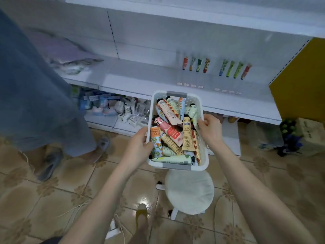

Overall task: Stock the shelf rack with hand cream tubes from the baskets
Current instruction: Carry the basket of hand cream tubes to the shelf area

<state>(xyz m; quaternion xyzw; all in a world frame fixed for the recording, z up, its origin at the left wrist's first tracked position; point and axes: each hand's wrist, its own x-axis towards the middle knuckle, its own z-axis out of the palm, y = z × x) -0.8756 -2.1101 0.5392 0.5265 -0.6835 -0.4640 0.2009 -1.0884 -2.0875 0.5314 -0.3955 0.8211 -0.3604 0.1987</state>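
Left grip (139, 147), right grip (210, 129) on basket (176, 94), long axis toward shelf (140, 80)

The basket (204, 152) is white with rows of small punched dots and 2 grey handles (176, 166). The loose tubes (171, 131) in it are cream, pink, pale green and light blue, printed with orange fruit, flowers and leaves; some show black caps and striped barcodes. The shelf (140, 80) is white. The 8 standing tubes (230, 68) are orange, red, dark green and bright green. The end panel (299, 81) is mustard yellow. The floor tiles (52, 199) are glossy tan with brown flower motifs. The stool (190, 191) is white. Another person's clothing (35, 94) is faded blue, the slippers (51, 164) grey
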